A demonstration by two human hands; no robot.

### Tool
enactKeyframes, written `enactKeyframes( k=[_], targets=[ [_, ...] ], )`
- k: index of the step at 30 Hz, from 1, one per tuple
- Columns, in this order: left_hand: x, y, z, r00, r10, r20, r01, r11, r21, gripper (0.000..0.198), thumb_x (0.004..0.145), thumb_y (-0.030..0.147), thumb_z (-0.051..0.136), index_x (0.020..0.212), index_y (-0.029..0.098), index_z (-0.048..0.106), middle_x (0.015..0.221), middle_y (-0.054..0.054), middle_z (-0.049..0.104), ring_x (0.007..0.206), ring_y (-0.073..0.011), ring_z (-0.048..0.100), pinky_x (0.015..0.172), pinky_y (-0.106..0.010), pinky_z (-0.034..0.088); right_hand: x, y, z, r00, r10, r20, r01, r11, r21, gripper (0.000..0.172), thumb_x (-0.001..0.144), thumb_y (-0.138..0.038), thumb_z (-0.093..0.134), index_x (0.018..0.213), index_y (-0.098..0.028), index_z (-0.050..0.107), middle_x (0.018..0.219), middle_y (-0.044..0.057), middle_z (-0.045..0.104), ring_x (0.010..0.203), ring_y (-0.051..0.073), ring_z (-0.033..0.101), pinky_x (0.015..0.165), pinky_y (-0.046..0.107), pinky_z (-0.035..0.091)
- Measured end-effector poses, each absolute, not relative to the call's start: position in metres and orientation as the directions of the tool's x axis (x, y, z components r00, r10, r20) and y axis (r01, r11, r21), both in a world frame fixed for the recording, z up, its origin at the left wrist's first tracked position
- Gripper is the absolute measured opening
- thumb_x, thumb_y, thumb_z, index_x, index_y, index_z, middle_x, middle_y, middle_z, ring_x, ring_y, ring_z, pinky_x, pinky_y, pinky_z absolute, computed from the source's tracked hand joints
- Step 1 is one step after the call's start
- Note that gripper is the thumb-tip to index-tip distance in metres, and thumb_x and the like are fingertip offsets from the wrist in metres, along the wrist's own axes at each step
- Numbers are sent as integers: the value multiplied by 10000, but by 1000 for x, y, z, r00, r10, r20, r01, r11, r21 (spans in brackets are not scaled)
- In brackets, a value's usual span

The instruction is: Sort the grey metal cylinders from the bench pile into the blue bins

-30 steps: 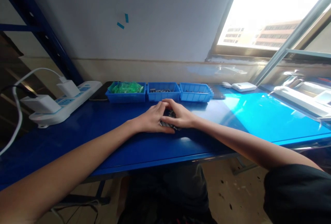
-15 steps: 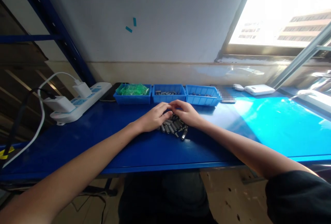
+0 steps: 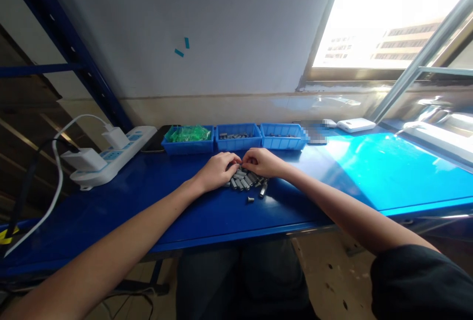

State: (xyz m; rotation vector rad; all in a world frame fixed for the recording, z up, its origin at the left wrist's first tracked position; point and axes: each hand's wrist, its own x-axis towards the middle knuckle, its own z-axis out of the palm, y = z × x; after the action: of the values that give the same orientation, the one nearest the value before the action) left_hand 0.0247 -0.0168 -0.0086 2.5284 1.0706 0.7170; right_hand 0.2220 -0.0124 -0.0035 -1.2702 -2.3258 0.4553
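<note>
A heap of small grey metal cylinders (image 3: 247, 181) lies on the blue tabletop (image 3: 185, 201) in front of me. My left hand (image 3: 217, 170) rests at the heap's left side, fingers curled and pinched at its far edge. My right hand (image 3: 263, 162) sits just right of it, fingers bent down into the same spot, fingertips of both hands nearly meeting. What they pinch is too small to make out. One loose cylinder (image 3: 250, 199) lies apart, nearer to me.
Three blue bins stand in a row against the wall: one with green bags (image 3: 187, 138), one with grey parts (image 3: 238, 137), one nearly bare (image 3: 283, 136). A white power strip with chargers (image 3: 111, 156) sits left. A white device (image 3: 355, 124) lies by the window.
Both hands have lifted off the heap and drawn to its far edge, uncovering the cylinders. One cylinder now lies apart toward me. The camera view shifted slightly.
</note>
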Motion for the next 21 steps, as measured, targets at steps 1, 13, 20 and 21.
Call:
enactKeyframes(
  k=[1,13,20,21],
  targets=[
    [24,-17,-8,602,731,321,585,-678,445,225,886,273,466,978,191,654,999,-55,694,953,-212,623,876,-336,472,223,-12,-3,-478,853,210,695,513,-504,111,785,-141,614,826,-134,717,756,24,659,655,105,556,600,204,387],
    [24,-18,-8,586,746,317,632,-666,397,137,851,291,524,868,206,630,879,-20,703,856,-192,636,769,-293,472,223,-15,7,-459,882,107,757,452,-473,223,718,-71,542,840,-133,718,748,32,698,658,127,597,596,207,409],
    [24,-19,-6,549,777,308,667,-629,400,201,853,345,518,912,212,656,864,-11,719,812,-180,657,703,-265,464,231,-20,16,-450,751,484,711,629,-315,218,745,-94,547,921,-141,666,850,56,635,741,147,580,696,254,463],
    [25,-19,-6,533,788,307,681,-615,398,220,853,368,520,915,212,662,853,-10,719,794,-179,657,690,-266,460,236,-20,24,-416,703,578,716,645,-269,219,780,-115,527,950,-153,660,887,68,629,787,162,582,736,274,471]
  ],
)
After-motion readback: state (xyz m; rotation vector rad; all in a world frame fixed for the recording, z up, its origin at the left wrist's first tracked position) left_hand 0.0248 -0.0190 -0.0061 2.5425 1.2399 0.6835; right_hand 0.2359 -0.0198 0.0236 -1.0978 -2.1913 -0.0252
